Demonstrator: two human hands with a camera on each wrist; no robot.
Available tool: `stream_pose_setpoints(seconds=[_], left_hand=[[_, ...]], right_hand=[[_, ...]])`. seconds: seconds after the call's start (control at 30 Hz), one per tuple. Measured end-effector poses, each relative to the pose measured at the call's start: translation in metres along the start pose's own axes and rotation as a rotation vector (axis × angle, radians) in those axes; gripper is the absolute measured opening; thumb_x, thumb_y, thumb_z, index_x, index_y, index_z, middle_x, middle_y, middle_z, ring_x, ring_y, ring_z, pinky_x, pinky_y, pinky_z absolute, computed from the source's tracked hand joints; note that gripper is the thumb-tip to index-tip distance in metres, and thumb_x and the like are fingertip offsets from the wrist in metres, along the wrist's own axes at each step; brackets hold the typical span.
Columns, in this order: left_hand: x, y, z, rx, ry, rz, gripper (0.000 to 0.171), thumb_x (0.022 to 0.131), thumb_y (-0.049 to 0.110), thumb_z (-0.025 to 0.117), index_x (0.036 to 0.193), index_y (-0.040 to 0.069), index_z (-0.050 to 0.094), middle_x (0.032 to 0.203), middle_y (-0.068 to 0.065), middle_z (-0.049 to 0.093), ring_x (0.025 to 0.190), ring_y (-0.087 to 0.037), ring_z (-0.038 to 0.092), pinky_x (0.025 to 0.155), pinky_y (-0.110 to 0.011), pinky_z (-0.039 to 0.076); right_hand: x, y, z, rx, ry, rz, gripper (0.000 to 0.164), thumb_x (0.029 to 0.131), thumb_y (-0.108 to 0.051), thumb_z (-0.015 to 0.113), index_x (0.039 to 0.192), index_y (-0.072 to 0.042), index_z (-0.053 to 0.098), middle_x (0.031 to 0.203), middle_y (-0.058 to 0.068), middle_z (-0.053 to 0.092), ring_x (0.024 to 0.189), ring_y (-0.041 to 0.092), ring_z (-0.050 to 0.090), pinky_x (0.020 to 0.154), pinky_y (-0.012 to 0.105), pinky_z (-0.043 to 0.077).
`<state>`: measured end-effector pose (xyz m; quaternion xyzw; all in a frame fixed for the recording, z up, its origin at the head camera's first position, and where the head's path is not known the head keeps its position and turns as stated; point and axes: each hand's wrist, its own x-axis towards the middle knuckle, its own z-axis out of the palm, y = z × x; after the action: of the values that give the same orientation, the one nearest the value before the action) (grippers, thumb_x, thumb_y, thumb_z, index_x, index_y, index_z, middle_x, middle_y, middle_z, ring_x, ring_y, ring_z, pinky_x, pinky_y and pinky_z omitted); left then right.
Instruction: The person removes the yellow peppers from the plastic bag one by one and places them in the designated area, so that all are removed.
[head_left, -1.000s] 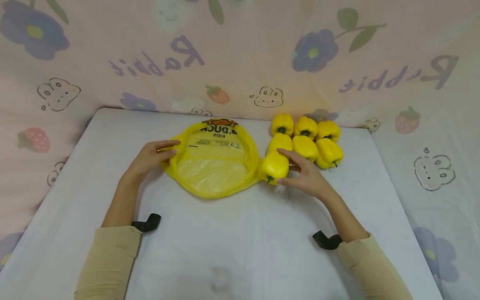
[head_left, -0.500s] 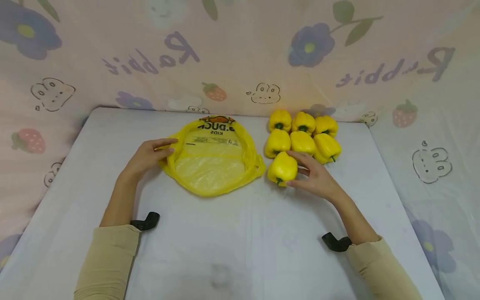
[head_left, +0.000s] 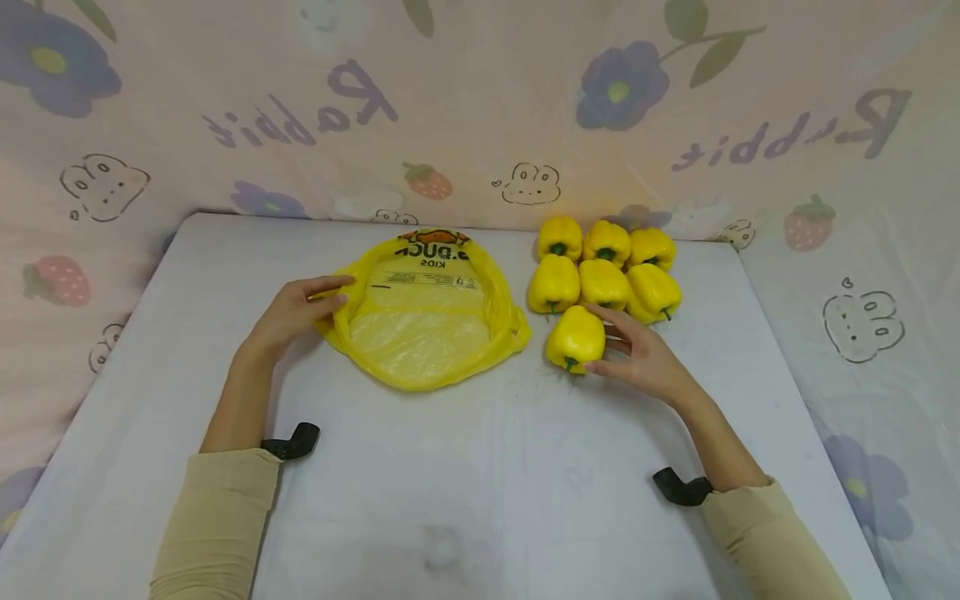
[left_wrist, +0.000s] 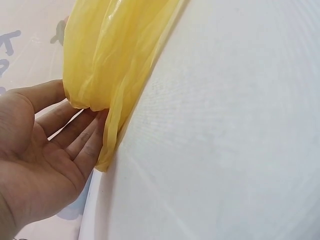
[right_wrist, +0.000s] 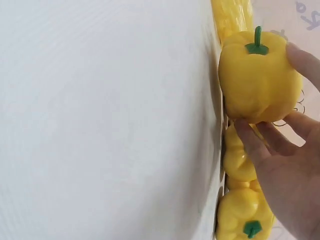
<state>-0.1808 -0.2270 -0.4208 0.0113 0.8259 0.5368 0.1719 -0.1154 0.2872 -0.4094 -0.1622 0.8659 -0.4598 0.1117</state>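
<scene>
My right hand [head_left: 645, 354] holds a yellow bell pepper [head_left: 575, 337] with thumb and fingers on opposite sides, low over the table just right of the bag. In the right wrist view this bell pepper [right_wrist: 260, 75] has its green stem up. A yellow plastic bag [head_left: 420, 342] stands with its mouth open upward and its rim spread into a ring. At the bag's left side, my left hand [head_left: 288, 312] holds the rim. The left wrist view shows my fingers [left_wrist: 75, 135] going behind the folded yellow film, their tips hidden, with the thumb at its edge.
Several more yellow bell peppers [head_left: 603, 283] sit in two rows at the back right of the white table [head_left: 420, 475]. A printed curtain [head_left: 480, 108] hangs behind the table and along its sides. Black curved devices [head_left: 682, 486] are worn at both wrists.
My right hand has moved right with the bell pepper, away from the bag's right handle and slightly toward me. My left hand stays at the bag's rim. The view shifts slightly.
</scene>
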Motion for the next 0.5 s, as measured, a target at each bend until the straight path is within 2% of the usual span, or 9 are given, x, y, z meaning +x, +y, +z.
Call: stream_pose_setpoints(seconds=[0.2, 0.4, 0.5], left_hand=[[0.0014, -0.0027, -0.0004, 0.003, -0.002, 0.003, 0.053, 0.1, 0.033, 0.061, 0.146, 0.009, 0.051, 0.154, -0.014, 0.04, 0.137, -0.028, 0.035, 0.11, -0.046, 0.031], [0.0029, -0.0046, 0.0003, 0.0, -0.003, 0.001, 0.052, 0.1, 0.033, 0.06, 0.146, 0.009, 0.05, 0.155, -0.014, 0.039, 0.139, -0.028, 0.033, 0.112, -0.048, 0.029], [0.0039, -0.0053, 0.0, 0.004, -0.005, -0.004, 0.052, 0.101, 0.03, 0.059, 0.147, 0.008, 0.049, 0.155, -0.015, 0.038, 0.14, -0.03, 0.032, 0.112, -0.049, 0.028]], right_hand=[[0.0013, 0.0044, -0.0012, 0.016, -0.008, -0.022, 0.081, 0.085, -0.011, 0.08, 0.154, -0.014, 0.037, 0.154, 0.011, 0.039, 0.138, 0.033, 0.04, 0.11, 0.051, 0.034], [0.0001, 0.0037, -0.0015, 0.05, -0.007, 0.007, 0.079, 0.087, -0.014, 0.079, 0.154, -0.01, 0.037, 0.157, 0.011, 0.036, 0.139, 0.032, 0.041, 0.108, 0.03, 0.037], [0.0002, 0.0037, -0.0005, 0.054, 0.016, -0.013, 0.074, 0.087, -0.012, 0.078, 0.151, -0.009, 0.042, 0.153, 0.013, 0.041, 0.135, 0.033, 0.045, 0.105, 0.025, 0.04]])
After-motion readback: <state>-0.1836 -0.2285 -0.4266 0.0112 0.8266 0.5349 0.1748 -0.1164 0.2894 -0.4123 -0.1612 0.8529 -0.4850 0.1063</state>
